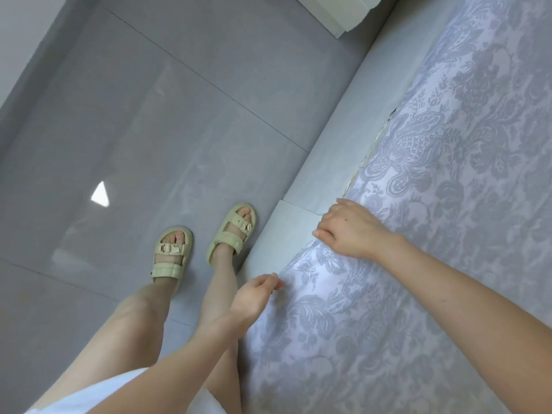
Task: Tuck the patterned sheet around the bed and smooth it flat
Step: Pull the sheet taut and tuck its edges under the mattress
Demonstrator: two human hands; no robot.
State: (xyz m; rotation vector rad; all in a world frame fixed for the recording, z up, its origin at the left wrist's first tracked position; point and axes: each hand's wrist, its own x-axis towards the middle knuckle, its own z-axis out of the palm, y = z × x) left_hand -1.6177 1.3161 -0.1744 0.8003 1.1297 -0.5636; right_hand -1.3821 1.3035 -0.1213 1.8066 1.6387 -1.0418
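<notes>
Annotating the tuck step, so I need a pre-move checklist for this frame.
1. Left hand pinches sheet edge: ok.
2. Right hand on sheet at the frame: ok; grip cannot tell.
3. Sheet tucked beyond right hand: ok.
4. Sheet tucked by left hand: not ok, it hangs over the side.
5. Sheet top smooth: ok in view.
6. Sandals clear of hanging sheet: ok.

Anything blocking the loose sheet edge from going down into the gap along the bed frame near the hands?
Nothing visible does. The left hand pinches the patterned sheet edge draped over the bed frame; the right hand rests on it at the gap.
</notes>
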